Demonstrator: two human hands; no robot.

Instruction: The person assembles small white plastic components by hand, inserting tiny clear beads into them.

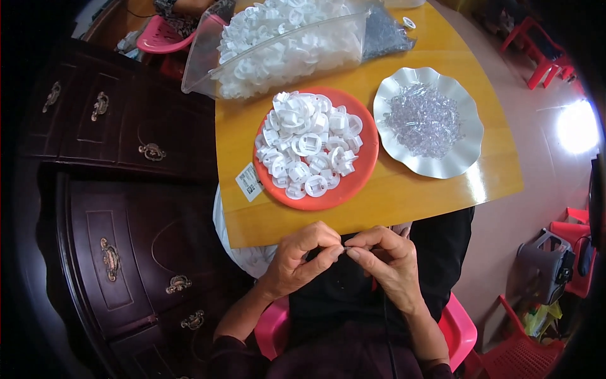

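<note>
My left hand [308, 254] and my right hand [385, 259] meet over my lap, just off the table's near edge. Thumb and forefinger of each are pinched together, tip against tip, around something tiny that the fingertips mostly hide. Beyond them, an orange-red plate [344, 197] bears a heap of white round plastic fittings [309, 144] with square sockets. To its right, a white scalloped dish [442, 165] holds a pile of small clear plastic pieces [424, 119].
At the table's back lies a big clear plastic container [208, 57] full of white fittings, beside a grey bag [386, 35]. A printed label [249, 182] lies left of the plate. Dark wooden cabinets [107, 252] stand at left; red stools [540, 50] at right.
</note>
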